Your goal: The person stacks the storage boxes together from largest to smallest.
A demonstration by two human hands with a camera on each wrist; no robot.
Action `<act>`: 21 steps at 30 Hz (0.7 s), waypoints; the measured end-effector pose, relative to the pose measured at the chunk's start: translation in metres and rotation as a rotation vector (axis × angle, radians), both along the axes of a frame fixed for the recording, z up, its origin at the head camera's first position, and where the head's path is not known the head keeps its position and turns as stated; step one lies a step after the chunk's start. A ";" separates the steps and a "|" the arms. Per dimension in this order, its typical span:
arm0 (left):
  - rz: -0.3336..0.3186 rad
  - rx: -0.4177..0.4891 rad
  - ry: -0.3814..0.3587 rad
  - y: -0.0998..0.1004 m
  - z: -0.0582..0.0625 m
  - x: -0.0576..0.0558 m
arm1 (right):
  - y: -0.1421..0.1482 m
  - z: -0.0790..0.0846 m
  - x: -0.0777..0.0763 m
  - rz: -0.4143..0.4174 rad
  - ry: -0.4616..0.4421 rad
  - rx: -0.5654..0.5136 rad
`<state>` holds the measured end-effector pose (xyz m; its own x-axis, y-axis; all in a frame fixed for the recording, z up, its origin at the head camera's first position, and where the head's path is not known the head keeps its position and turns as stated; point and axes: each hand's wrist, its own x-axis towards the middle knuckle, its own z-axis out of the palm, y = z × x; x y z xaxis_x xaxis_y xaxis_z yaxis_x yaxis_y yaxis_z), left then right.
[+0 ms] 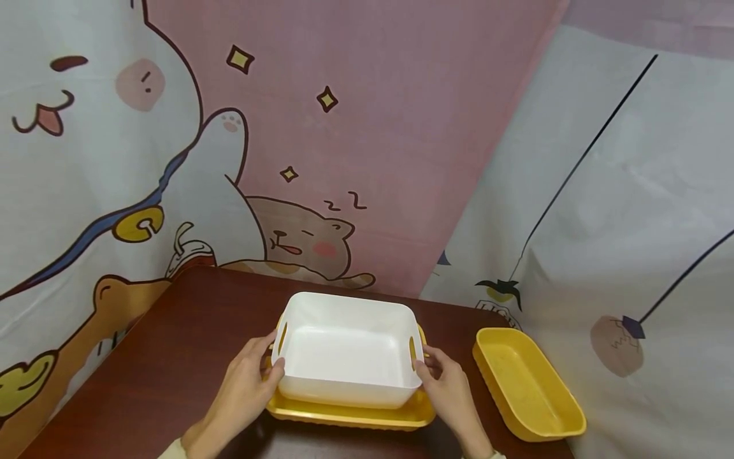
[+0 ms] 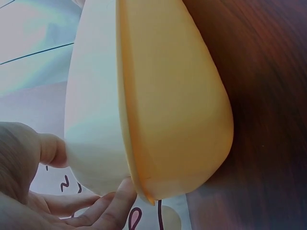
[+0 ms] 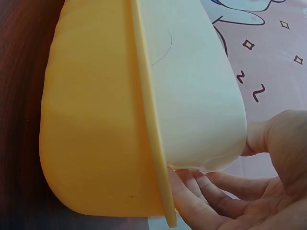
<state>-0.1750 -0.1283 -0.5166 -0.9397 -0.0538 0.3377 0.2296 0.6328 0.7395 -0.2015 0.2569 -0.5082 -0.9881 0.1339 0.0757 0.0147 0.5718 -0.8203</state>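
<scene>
A white rectangular basket (image 1: pixel 350 398) with a slot in each short end sits partly inside a larger yellow basket (image 1: pixel 350 421), its rim well above the yellow one. My left hand (image 1: pixel 243 382) grips the white basket's left end, thumb at the rim and fingers below the slot. At the opposite end my right hand (image 1: pixel 450 386) holds it the same way. In the left wrist view, fingertips (image 2: pixel 122 194) press the white wall just at the yellow rim. The right wrist view likewise shows fingers (image 3: pixel 192 201) beside the yellow rim.
A second yellow basket (image 1: pixel 527 382), long and narrow, stands at the right edge of the dark brown table (image 1: pixel 172 357). Printed cloth (image 1: pixel 390 127) with cartoon animals hangs behind the table and along its sides.
</scene>
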 end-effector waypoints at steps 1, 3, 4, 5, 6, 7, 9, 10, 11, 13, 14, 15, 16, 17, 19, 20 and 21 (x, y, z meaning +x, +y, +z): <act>0.001 -0.006 0.011 0.000 0.000 0.000 | 0.000 0.000 0.000 0.001 -0.003 -0.004; 0.005 -0.019 0.029 0.001 0.001 0.000 | 0.001 0.001 0.001 0.007 -0.001 -0.015; 0.006 -0.025 0.034 0.001 0.001 0.000 | 0.001 0.001 0.002 0.011 0.000 -0.019; 0.006 -0.027 0.037 0.001 0.001 -0.001 | 0.001 0.001 0.002 0.011 -0.004 -0.023; 0.007 -0.029 0.037 0.001 0.001 -0.001 | 0.001 0.001 0.003 0.012 -0.003 -0.025; 0.007 -0.029 0.035 0.001 0.001 -0.001 | 0.001 0.001 0.003 0.007 -0.008 -0.029; 0.007 -0.030 0.029 0.001 0.001 0.000 | 0.002 0.001 0.004 0.005 -0.011 -0.031; 0.005 -0.028 0.026 0.001 0.002 0.000 | 0.002 0.001 0.005 0.004 -0.013 -0.032; 0.005 -0.027 0.024 0.002 0.002 0.000 | 0.002 0.000 0.005 0.001 -0.017 -0.037; 0.004 -0.029 0.029 0.002 0.002 0.000 | 0.003 0.000 0.007 0.001 -0.020 -0.051; 0.004 -0.031 0.034 0.003 0.002 0.000 | 0.003 0.000 0.007 0.003 -0.021 -0.059; 0.004 -0.035 0.043 0.003 0.002 0.000 | 0.003 0.000 0.008 0.000 -0.027 -0.066; 0.007 -0.041 0.055 0.004 0.002 0.000 | 0.004 0.000 0.008 0.001 -0.027 -0.073; 0.010 -0.050 0.060 0.004 0.003 0.000 | 0.004 0.000 0.009 0.002 -0.026 -0.078; 0.016 -0.067 0.069 0.004 0.004 0.000 | 0.005 0.001 0.010 0.002 -0.028 -0.080; 0.020 -0.075 0.073 0.005 0.005 0.000 | 0.005 0.001 0.010 0.003 -0.027 -0.082; 0.023 -0.084 0.073 0.005 0.006 0.001 | 0.006 0.002 0.011 0.003 -0.026 -0.085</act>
<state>-0.1745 -0.1231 -0.5105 -0.9111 -0.0441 0.4098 0.2656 0.6974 0.6656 -0.1906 0.2627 -0.5066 -0.9899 0.1362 0.0387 0.0349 0.4999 -0.8654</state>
